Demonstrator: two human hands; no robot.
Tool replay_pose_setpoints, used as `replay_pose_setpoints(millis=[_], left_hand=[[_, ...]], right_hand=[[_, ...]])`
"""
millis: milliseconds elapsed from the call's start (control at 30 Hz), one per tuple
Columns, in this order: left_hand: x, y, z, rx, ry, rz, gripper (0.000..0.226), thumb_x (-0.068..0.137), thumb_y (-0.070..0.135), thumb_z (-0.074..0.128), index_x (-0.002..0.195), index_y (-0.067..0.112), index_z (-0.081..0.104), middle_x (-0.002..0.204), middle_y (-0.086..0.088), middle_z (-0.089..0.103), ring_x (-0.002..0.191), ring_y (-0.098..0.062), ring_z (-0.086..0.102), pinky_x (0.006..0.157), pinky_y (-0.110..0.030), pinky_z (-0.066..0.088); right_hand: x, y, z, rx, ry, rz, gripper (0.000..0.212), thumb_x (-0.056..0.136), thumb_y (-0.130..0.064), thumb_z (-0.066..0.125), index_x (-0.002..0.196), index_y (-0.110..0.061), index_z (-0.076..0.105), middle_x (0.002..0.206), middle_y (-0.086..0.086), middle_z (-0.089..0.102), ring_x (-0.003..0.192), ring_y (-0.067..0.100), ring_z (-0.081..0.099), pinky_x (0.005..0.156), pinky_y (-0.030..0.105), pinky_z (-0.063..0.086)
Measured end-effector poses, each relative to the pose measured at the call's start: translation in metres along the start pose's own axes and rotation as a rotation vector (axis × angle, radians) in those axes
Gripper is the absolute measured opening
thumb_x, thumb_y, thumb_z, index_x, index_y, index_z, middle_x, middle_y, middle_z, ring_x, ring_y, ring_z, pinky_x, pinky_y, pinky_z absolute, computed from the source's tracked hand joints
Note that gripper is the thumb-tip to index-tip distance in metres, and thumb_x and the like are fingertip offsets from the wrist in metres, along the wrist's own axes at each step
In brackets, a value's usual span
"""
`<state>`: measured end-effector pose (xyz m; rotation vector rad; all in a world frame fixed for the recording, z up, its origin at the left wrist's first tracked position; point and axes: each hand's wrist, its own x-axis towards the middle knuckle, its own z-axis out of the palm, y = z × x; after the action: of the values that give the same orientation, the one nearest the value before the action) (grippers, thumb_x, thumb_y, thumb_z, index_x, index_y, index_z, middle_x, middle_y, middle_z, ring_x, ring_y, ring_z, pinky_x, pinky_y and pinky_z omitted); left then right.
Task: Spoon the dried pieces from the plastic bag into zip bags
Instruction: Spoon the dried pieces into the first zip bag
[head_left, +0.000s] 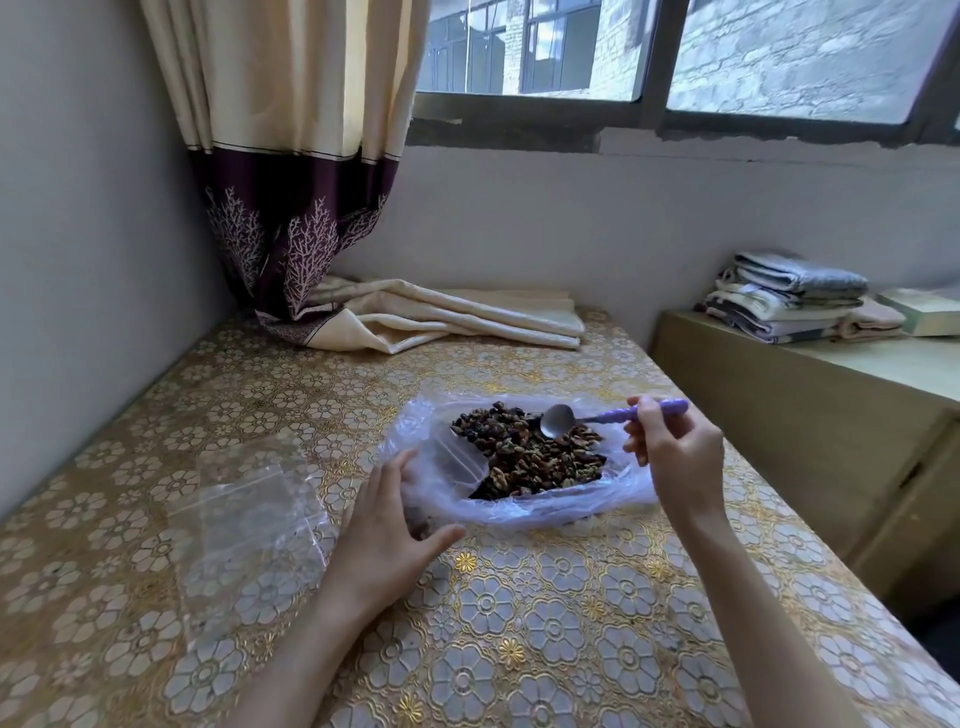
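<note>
One open plastic bag (519, 499) of dried pieces (530, 457) lies on the tabletop (519, 623). One purple-handled spoon (597, 418). One zip bag (452, 462) at the left hand (387, 525), at least two more empty zip bags (249, 525) lying flat. Two hands, left and right hand (675, 452). One curtain (291, 156), one stack of folded cloths (789, 296).

No readable text, label, brand, number or sign anywhere in view.
</note>
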<state>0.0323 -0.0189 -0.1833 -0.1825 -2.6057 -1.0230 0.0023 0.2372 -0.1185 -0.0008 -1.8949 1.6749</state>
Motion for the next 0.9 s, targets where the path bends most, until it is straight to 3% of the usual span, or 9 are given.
replay_pose_setpoints(millis=[100,167,233,333,433,567,667,800,900], left_hand=[[0.0,-0.004,0.003,0.149,-0.077,0.021,0.1,0.07,0.058,0.066,0.143,0.037,0.002,0.144,0.007,0.022,0.134,-0.013,0.022,0.113,-0.04,0.021],[0.0,-0.008,0.002,0.172,-0.115,0.005,0.097,0.074,0.056,0.064,0.14,0.044,-0.006,0.147,0.008,0.015,0.137,-0.014,0.017,0.114,-0.042,0.016],[0.001,-0.01,0.001,0.184,-0.126,0.007,0.094,0.077,0.052,0.063,0.137,0.05,-0.009,0.146,0.007,0.018,0.136,-0.014,0.019,0.113,-0.042,0.016],[0.003,-0.014,-0.005,0.208,-0.085,0.058,0.087,0.081,0.045,0.06,0.129,0.059,-0.012,0.131,0.008,0.03,0.122,-0.01,0.028,0.105,-0.034,0.021],[0.005,-0.02,-0.011,0.207,-0.024,0.059,0.083,0.083,0.042,0.061,0.133,0.057,-0.004,0.122,0.008,0.033,0.116,-0.01,0.033,0.101,-0.031,0.028],[0.005,-0.023,-0.011,0.103,0.024,0.015,0.078,0.083,0.036,0.065,0.145,0.035,0.019,0.125,0.007,0.038,0.116,-0.012,0.04,0.099,-0.03,0.036],[0.004,-0.021,-0.009,0.065,0.047,0.047,0.068,0.083,0.028,0.066,0.141,0.025,0.031,0.134,0.006,0.042,0.117,-0.008,0.041,0.1,-0.024,0.032],[0.005,-0.015,-0.011,0.031,0.082,0.081,0.06,0.083,0.024,0.067,0.136,0.02,0.041,0.123,0.011,0.047,0.106,-0.004,0.046,0.094,-0.018,0.035],[0.005,-0.009,-0.012,-0.011,0.065,0.069,0.057,0.081,0.026,0.068,0.132,0.021,0.043,0.114,0.012,0.05,0.1,-0.006,0.051,0.087,-0.016,0.038]], right_hand=[[-0.002,0.01,-0.006,-0.104,-0.008,-0.024,0.025,0.092,-0.013,0.054,0.073,-0.025,0.066,0.057,-0.013,0.066,0.049,0.004,0.058,0.053,0.023,0.045],[-0.001,0.014,-0.008,-0.129,-0.049,-0.002,0.02,0.091,-0.01,0.053,0.08,-0.018,0.068,0.056,-0.009,0.065,0.052,0.009,0.058,0.052,0.025,0.045],[-0.001,0.017,-0.008,-0.109,-0.113,0.029,0.02,0.091,-0.007,0.052,0.081,-0.015,0.067,0.057,-0.008,0.066,0.053,0.014,0.055,0.051,0.028,0.042],[0.0,0.018,-0.004,-0.058,-0.142,0.078,0.023,0.092,-0.008,0.051,0.077,-0.01,0.067,0.056,-0.006,0.066,0.048,0.007,0.052,0.047,0.016,0.04],[0.001,0.022,0.001,-0.067,-0.137,0.137,0.028,0.092,-0.014,0.049,0.072,-0.008,0.067,0.064,0.004,0.071,0.049,0.011,0.051,0.049,0.022,0.039],[0.002,0.026,0.009,0.047,-0.109,0.256,0.024,0.094,-0.013,0.046,0.081,0.002,0.06,0.064,0.007,0.071,0.049,0.014,0.052,0.043,0.023,0.04],[-0.002,0.028,0.012,0.134,-0.082,0.292,0.036,0.094,-0.01,0.048,0.063,-0.007,0.065,0.057,0.005,0.069,0.046,0.012,0.053,0.04,0.018,0.042],[-0.006,0.032,0.01,0.174,-0.051,0.327,0.046,0.094,-0.011,0.049,0.053,-0.009,0.069,0.051,0.003,0.065,0.044,0.009,0.054,0.04,0.016,0.042],[-0.007,0.033,0.008,0.219,-0.004,0.342,0.035,0.093,-0.01,0.049,0.063,-0.007,0.068,0.05,0.003,0.064,0.043,0.009,0.055,0.04,0.016,0.043]])
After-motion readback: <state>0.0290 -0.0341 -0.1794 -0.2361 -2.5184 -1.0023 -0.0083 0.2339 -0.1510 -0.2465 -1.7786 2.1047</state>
